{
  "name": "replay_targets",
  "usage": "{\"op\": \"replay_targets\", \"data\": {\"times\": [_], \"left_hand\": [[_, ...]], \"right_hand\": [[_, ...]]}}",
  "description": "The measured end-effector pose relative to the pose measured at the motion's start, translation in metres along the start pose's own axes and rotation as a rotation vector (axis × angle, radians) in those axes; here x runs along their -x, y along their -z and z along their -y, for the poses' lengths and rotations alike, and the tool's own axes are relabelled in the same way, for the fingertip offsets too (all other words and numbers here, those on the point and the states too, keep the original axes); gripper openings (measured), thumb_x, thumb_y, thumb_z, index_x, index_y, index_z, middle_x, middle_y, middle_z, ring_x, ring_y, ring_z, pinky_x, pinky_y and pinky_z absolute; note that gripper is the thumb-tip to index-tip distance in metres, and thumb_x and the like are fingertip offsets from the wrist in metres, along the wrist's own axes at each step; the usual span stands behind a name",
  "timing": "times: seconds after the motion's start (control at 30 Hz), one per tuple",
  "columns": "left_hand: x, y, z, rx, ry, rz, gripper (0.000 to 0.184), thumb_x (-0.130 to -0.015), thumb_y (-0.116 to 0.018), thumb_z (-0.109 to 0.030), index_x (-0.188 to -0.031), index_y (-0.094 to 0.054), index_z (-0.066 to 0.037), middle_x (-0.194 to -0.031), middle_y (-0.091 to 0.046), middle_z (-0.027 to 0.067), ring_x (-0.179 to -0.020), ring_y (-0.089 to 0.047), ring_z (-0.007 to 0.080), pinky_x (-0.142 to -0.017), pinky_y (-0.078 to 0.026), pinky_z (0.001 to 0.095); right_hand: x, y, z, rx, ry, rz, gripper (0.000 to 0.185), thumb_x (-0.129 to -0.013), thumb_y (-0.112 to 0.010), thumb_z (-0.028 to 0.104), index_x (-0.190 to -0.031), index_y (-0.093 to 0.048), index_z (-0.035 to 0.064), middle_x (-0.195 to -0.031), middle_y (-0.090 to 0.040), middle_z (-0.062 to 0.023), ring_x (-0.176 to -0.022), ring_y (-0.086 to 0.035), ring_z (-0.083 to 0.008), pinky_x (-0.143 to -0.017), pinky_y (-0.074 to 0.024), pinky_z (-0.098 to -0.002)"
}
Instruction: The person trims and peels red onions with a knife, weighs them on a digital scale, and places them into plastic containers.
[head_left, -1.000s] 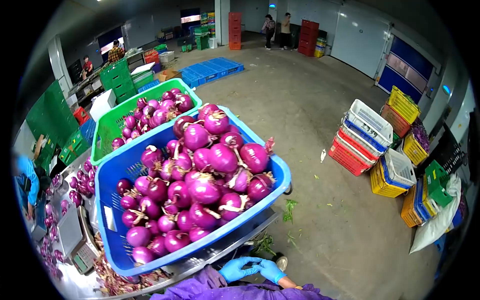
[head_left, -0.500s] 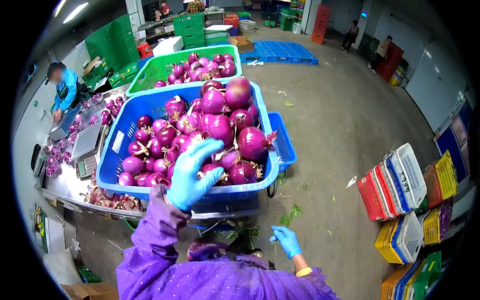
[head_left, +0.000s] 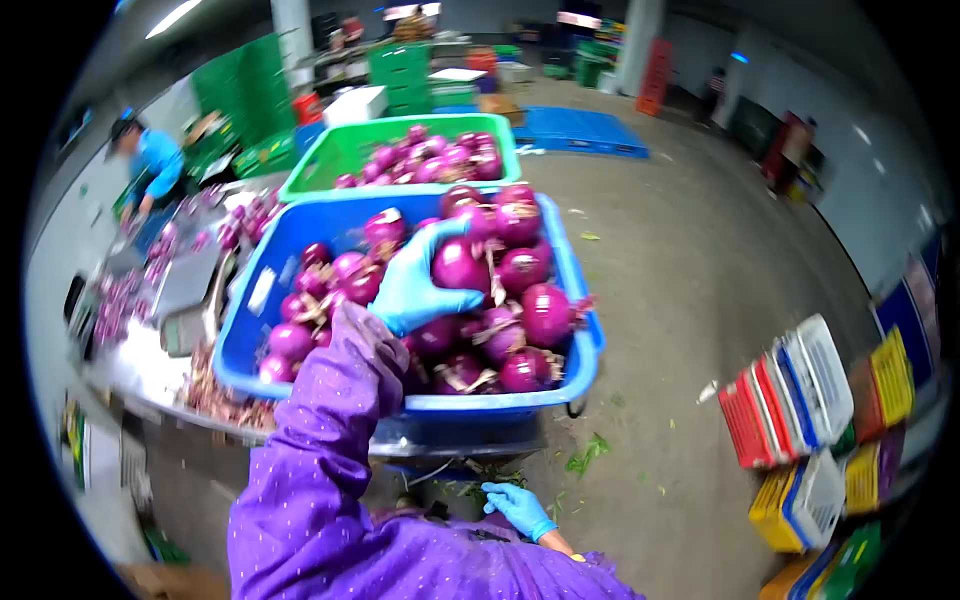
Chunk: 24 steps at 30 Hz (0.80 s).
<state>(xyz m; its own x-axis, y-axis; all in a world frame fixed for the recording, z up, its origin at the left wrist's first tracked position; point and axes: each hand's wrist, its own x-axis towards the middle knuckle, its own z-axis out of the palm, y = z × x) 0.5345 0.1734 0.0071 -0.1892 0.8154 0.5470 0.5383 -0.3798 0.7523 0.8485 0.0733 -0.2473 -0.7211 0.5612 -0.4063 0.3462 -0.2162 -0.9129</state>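
Observation:
My left hand (head_left: 418,282), in a blue glove, reaches into a blue plastic basket (head_left: 470,402) heaped with red onions. Its fingers and thumb curve around a large red onion (head_left: 463,266), which still sits among the others in the pile. The contact on its palm side is hidden. Low by my body hangs my right hand (head_left: 517,508), also gloved in blue, its fingers loosely extended and holding nothing.
Behind the blue basket stands a green basket (head_left: 325,160) of onions. A scale (head_left: 190,290) and onion skins (head_left: 228,390) lie on the metal table at left, where a co-worker (head_left: 155,165) handles things. Stacked crates (head_left: 790,395) stand at right; a blue pallet (head_left: 585,130) lies behind.
My left hand has moved forward from above the near onions and its fingers have come around a large one. My right hand has shifted left. The view has tilted and blurred slightly.

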Motion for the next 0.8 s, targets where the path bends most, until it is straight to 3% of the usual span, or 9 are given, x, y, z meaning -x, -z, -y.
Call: {"op": "replay_targets", "data": {"times": [0.13, 0.2, 0.27, 0.33, 0.5, 0.53, 0.6, 0.67, 0.8], "left_hand": [[0.052, 0.09, -0.037, -0.046, -0.119, -0.478, 0.075, -0.067, -0.081, -0.015, -0.131, -0.044, -0.004, -0.122, -0.053, 0.0115, -0.115, -0.051, 0.0192, -0.102, -0.04, 0.0339], [0.111, 0.138, -0.05, 0.371, -0.061, -0.67, 0.067, -0.074, -0.074, -0.018, -0.132, -0.043, -0.003, -0.123, -0.053, 0.0128, -0.113, -0.052, 0.0207, -0.101, -0.04, 0.0357], [0.183, 0.184, -0.041, 0.559, -0.11, -0.831, 0.061, -0.084, -0.066, -0.029, -0.134, -0.043, -0.003, -0.129, -0.052, 0.0174, -0.119, -0.052, 0.0343, -0.098, -0.045, 0.046], [0.241, 0.216, -0.043, 0.468, -0.107, -1.046, 0.059, -0.085, -0.065, -0.036, -0.133, -0.046, -0.008, -0.13, -0.052, 0.0181, -0.119, -0.052, 0.0349, -0.094, -0.047, 0.0491], [0.33, 0.29, -0.002, 0.55, 0.156, -1.367, 0.049, -0.087, -0.061, -0.041, -0.128, -0.052, -0.014, -0.115, -0.061, 0.0094, -0.092, -0.063, 0.0254, -0.069, -0.053, 0.035], [0.34, 0.305, 0.018, 0.541, 0.158, -1.353, 0.048, -0.088, -0.059, -0.042, -0.127, -0.053, -0.015, -0.117, -0.061, 0.0091, -0.092, -0.063, 0.0245, -0.067, -0.053, 0.0343], [0.354, 0.336, 0.063, 0.712, 0.226, -1.477, 0.051, -0.087, -0.058, -0.044, -0.128, -0.052, -0.014, -0.118, -0.06, 0.0103, -0.092, -0.063, 0.027, -0.066, -0.053, 0.036], [0.383, 0.363, 0.102, 0.92, 0.296, -1.235, 0.058, -0.085, -0.06, -0.046, -0.129, -0.05, -0.01, -0.12, -0.058, 0.0135, -0.094, -0.062, 0.0314, -0.071, -0.054, 0.0401], [0.406, 0.379, 0.135, 1.103, 0.553, -1.17, 0.067, -0.084, -0.059, -0.048, -0.134, -0.042, -0.005, -0.122, -0.056, 0.0195, -0.102, -0.061, 0.0388, -0.079, -0.054, 0.0477]], "right_hand": [[-0.007, 0.008, -0.011, -0.066, -0.018, -0.011, 0.031, -0.093, -0.055, 0.011, -0.123, -0.059, 0.0025, -0.086, -0.069, -0.0056, -0.078, -0.061, -0.0094, -0.074, -0.0494, -0.0245], [-0.015, 0.003, -0.011, -0.048, -0.046, 0.08, 0.032, -0.093, -0.055, 0.01, -0.124, -0.058, 0.0023, -0.087, -0.069, -0.0048, -0.077, -0.06, -0.0085, -0.072, -0.049, -0.0231], [-0.025, -0.009, -0.007, 0.0, -0.059, 0.203, 0.033, -0.093, -0.055, 0.009, -0.125, -0.058, 0.0028, -0.09, -0.069, -0.0045, -0.078, -0.061, -0.0092, -0.073, -0.0499, -0.0239], [-0.038, -0.028, 0.012, 0.098, -0.144, 0.321, 0.034, -0.092, -0.058, 0.012, -0.125, -0.058, 0.0032, -0.1, -0.068, -0.0076, -0.09, -0.063, -0.0125, -0.084, -0.05, -0.0277], [-0.103, -0.15, 0.069, 0.328, 0.208, 0.569, 0.033, -0.093, -0.059, 0.016, -0.123, -0.059, 0.0021, -0.117, -0.064, -0.0089, -0.096, -0.064, -0.0132, -0.087, -0.0487, -0.0271], [-0.119, -0.186, 0.083, 0.299, 0.127, 0.637, 0.037, -0.092, -0.058, 0.022, -0.124, -0.058, 0.004, -0.122, -0.062, -0.0131, -0.111, -0.059, -0.0228, -0.096, -0.0441, -0.0317], [-0.162, -0.267, 0.101, 0.406, 0.298, 0.703, 0.037, -0.092, -0.057, 0.021, -0.125, -0.057, 0.0033, -0.124, -0.06, -0.0153, -0.112, -0.058, -0.0259, -0.098, -0.0432, -0.0328], [-0.217, -0.347, 0.09, 0.384, 0.526, 0.598, 0.034, -0.091, -0.058, 0.019, -0.121, -0.059, 0.0022, -0.115, -0.063, -0.0163, -0.106, -0.06, -0.0288, -0.093, -0.0455, -0.0359], [-0.276, -0.435, 0.125, 0.342, 0.517, 0.17, 0.021, -0.087, -0.06, 0.012, -0.105, -0.062, 0.0017, -0.091, -0.061, -0.0137, -0.085, -0.061, -0.0278, -0.079, -0.0475, -0.0387]]}}
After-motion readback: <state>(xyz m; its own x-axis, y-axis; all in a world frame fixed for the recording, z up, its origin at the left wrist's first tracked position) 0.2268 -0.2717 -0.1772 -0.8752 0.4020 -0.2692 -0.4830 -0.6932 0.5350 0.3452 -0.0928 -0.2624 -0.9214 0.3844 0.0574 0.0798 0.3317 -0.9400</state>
